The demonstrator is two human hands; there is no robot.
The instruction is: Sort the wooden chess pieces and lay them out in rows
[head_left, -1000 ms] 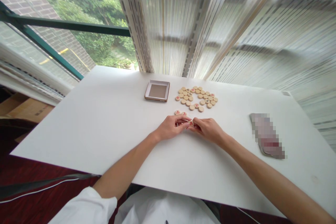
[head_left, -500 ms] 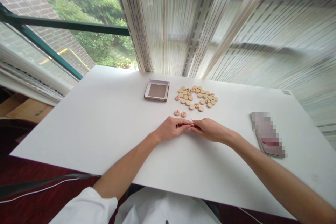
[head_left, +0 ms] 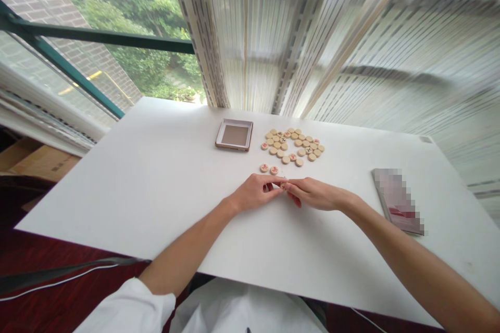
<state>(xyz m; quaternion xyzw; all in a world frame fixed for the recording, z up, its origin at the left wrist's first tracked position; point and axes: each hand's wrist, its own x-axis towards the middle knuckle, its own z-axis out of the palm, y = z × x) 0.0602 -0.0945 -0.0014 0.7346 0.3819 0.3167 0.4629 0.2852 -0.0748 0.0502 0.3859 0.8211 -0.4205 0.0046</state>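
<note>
From the head camera, the left hand (head_left: 253, 192) and right hand (head_left: 314, 193) are closed, their fingertips meeting on a small wooden xiangqi piece (head_left: 283, 186) over the white counter (head_left: 156, 208). Just beyond lie two loose pieces (head_left: 269, 169), then a cluster of pieces (head_left: 291, 144) beside a shallow square box (head_left: 234, 135).

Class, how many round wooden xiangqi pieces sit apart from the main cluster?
3. Two flat cream wooden xiangqi pieces lie side by side on the white table; a third piece sits partly hidden between the fingertips of the left hand and right hand. Others may be hidden.
</note>
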